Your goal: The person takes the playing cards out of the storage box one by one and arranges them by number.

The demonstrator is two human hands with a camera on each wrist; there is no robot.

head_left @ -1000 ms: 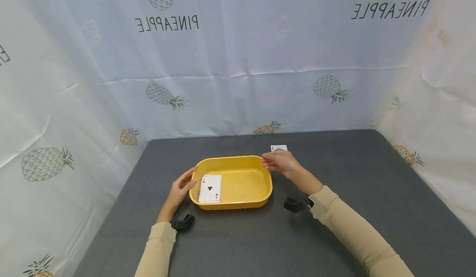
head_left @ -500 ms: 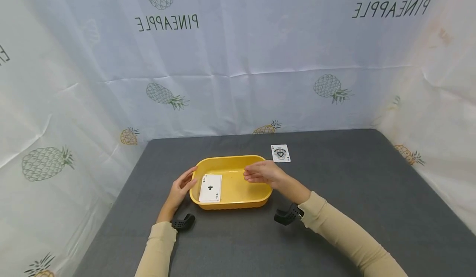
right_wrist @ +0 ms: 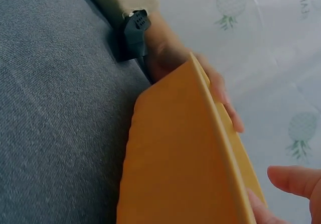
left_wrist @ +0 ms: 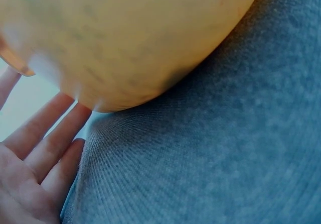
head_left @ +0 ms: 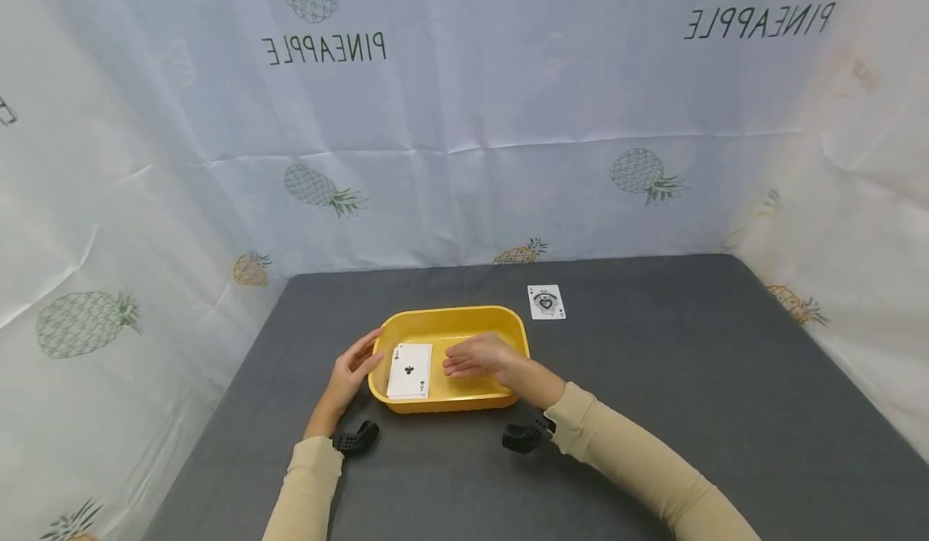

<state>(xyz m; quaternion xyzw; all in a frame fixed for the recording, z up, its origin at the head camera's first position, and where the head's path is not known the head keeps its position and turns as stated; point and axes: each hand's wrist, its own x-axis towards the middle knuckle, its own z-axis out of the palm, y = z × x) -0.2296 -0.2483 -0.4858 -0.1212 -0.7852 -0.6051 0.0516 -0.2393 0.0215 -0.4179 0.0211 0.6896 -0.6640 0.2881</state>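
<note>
A yellow plastic tray (head_left: 453, 404) sits on the grey tabletop. Several playing cards lie stacked inside its left end, an ace of clubs (head_left: 410, 370) on top. My left hand (head_left: 351, 373) rests at the tray's left end, its thumb over the rim; in the left wrist view its fingers (left_wrist: 55, 141) look straight and spread against the outer wall. Over the tray's right half hovers my right hand (head_left: 482, 358), fingers fairly straight and holding nothing visible. In the right wrist view its thumb and a finger stand apart above the rim.
Beyond the tray's back right corner, a single ace card (head_left: 546, 302) lies face up on the table (head_left: 653, 347). White curtains (head_left: 464, 122) printed with pineapples enclose the back and both sides. Each wrist wears a black camera mount.
My right hand has moved left and toward me, from the tray's back right corner to above its inside, uncovering the ace card behind. The left hand and tray stay put.
</note>
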